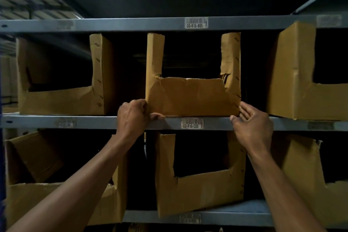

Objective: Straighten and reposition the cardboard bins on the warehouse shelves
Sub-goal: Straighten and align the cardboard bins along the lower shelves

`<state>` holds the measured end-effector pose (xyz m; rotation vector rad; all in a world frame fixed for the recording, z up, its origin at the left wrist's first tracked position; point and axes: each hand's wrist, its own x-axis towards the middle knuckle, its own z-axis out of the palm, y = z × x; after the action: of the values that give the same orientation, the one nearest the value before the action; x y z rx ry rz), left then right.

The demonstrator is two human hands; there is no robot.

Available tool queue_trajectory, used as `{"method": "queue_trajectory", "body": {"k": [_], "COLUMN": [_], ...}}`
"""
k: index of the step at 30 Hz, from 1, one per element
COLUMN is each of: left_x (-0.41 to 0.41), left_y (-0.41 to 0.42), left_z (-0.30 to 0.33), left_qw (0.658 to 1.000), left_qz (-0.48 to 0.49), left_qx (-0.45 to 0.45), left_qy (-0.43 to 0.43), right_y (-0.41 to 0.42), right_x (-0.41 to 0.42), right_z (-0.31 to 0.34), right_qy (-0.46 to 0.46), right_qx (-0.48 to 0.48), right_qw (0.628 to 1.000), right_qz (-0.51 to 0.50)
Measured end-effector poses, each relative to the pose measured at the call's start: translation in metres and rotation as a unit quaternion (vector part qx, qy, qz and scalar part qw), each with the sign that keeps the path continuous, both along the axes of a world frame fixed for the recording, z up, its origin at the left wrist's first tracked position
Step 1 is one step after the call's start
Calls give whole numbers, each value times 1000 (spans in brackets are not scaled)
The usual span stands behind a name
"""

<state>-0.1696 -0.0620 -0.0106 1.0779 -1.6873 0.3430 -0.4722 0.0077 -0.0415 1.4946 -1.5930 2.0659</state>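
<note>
Cardboard bin [192, 96] between hands: left hand [131, 117] grips its corner, right hand [252, 124] open beside it, for squaring on shelf [216, 123].

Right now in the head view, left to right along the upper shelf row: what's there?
Left cardboard bin → left hand → middle cardboard bin, gripped at its lower left corner → right hand at its lower right corner → right cardboard bin.

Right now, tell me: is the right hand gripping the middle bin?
No: the right hand is open beside the middle bin, fingers straight at its corner.
</note>
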Motion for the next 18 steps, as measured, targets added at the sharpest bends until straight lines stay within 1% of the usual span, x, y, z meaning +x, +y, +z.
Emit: {"method": "queue_trajectory", "body": {"k": [2, 5, 9, 13, 18], "left_x": [1, 1, 3, -1, 1], "left_y": [-2, -2, -3, -1, -3], "left_z": [-2, -3, -6, -4, -9], "left_qw": [1000, 1000, 999, 999, 999], "left_qz": [-8, 11, 32, 1, -29], "left_qx": [-5, -9, 35, 29, 17], "left_qy": [4, -8, 27, 20, 35], "right_y": [0, 1, 4, 4, 1], "right_x": [2, 7, 12, 6, 3], "right_z": [-1, -4, -6, -7, -6], "right_qy": [7, 13, 7, -1, 1], "right_qx": [-1, -2, 3, 0, -6], "right_qw": [1000, 999, 1000, 999, 998], "right_qz": [-18, -39, -6, -44, -62]}}
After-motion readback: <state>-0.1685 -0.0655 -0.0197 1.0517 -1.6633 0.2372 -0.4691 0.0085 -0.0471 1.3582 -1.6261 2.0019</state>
